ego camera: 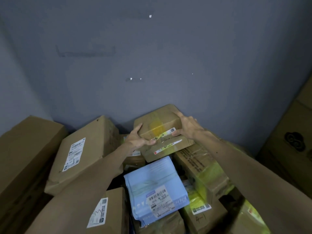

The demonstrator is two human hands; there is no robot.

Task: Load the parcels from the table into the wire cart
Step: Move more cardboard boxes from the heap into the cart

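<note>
Taped cardboard parcel (162,127), atop piled parcels: left hand (136,139) and right hand (187,127) grip its sides, fingers curled round it.

Dim light. Grey-blue wall (168,56) fills 9 through 3 o'clock. Dark scuff mark (86,54) at 11, white paint chips (131,79) near centre. Big stacked carton (290,141) with a cloud logo at 3.

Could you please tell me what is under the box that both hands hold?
Under the held box lies a flatter cardboard box, itself overlapping the blue parcel. Whatever is beneath its far side is covered.
</note>
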